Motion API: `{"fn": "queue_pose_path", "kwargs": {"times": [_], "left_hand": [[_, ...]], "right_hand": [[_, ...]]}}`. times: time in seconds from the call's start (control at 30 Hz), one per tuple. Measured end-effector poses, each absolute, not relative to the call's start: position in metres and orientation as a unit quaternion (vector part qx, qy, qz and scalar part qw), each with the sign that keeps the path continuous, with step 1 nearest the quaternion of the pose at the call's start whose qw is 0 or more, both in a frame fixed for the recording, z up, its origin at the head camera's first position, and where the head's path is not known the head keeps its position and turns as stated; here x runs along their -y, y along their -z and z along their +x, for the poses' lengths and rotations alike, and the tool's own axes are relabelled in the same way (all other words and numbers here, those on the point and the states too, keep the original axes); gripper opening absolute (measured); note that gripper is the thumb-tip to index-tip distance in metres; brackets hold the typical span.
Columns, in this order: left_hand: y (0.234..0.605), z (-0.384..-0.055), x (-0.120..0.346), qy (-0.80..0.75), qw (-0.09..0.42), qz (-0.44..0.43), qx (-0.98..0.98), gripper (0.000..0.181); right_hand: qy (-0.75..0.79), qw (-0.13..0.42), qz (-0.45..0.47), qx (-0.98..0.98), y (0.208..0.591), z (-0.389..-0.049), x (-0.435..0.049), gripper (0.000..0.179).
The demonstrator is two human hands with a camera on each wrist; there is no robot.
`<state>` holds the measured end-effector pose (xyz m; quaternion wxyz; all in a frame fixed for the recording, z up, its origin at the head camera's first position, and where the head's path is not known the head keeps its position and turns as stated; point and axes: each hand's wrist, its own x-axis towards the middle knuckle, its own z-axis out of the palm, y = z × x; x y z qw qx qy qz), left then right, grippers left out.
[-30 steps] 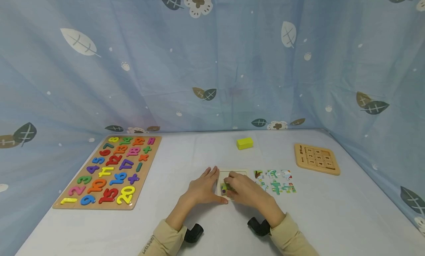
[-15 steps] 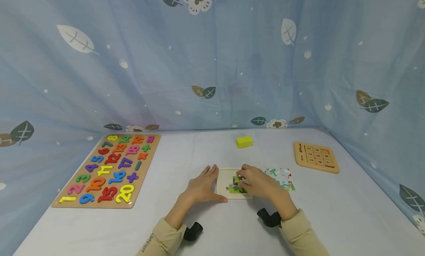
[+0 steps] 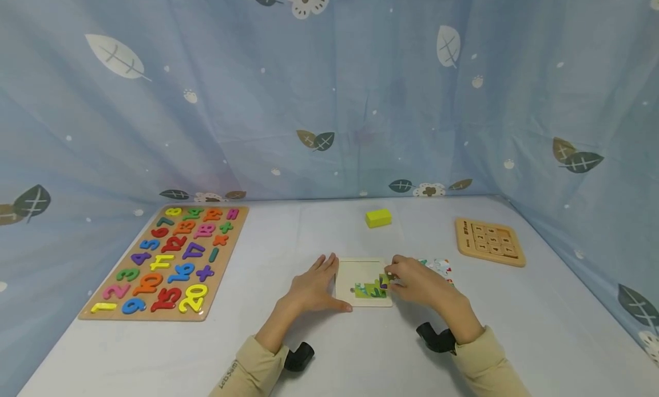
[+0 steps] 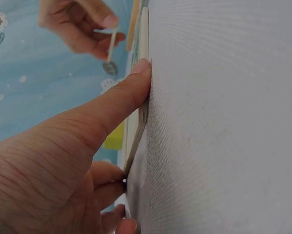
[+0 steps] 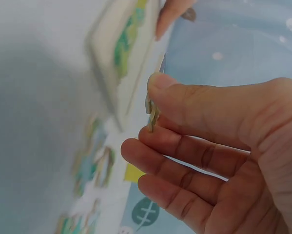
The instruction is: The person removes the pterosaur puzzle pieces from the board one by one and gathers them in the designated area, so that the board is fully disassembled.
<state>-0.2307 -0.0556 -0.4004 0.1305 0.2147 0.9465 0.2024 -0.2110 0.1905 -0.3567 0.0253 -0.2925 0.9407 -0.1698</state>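
A pale wooden puzzle tray (image 3: 355, 271) lies in front of me with a few joined green jigsaw pieces (image 3: 369, 290) along its lower right. My left hand (image 3: 311, 288) is spread at the tray's left corner, with thumb on the front edge and fingers along the left side. Just over the tray's right edge, my right hand (image 3: 419, 282) pinches a green and purple jigsaw piece (image 3: 384, 281) between thumb and forefinger. In the right wrist view that piece (image 5: 152, 117) shows edge-on, raised. Loose jigsaw pieces (image 3: 441, 265) lie beyond the right hand, partly hidden by it.
A board of colourful numbers (image 3: 218, 270) lies on the left side of the white table. At the back stands a yellow block (image 3: 378, 218). To the right rests a wooden sliding number puzzle (image 3: 465, 247). A patterned blue curtain (image 3: 329, 88) hangs behind.
My right hand has moved right from inside the tray to its right edge, carrying the pinched piece and uncovering the joined green pieces. The left hand stays at the corner.
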Motion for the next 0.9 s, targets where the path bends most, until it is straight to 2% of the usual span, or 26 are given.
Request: {"fn": "queue_pose_path", "kwargs": {"times": [0.43,0.9], "left_hand": [[0.400,-0.230,0.055,-0.202,0.130,0.211,-0.948,0.110],[0.400,-0.230,0.055,-0.203,0.129,0.213,-0.947,0.110]], "right_hand": [[0.144,0.030,-0.290,-0.946,0.367,-0.192,-0.214,0.019],[0.140,0.050,-0.281,-0.948,0.370,-0.183,-0.217,0.021]]}}
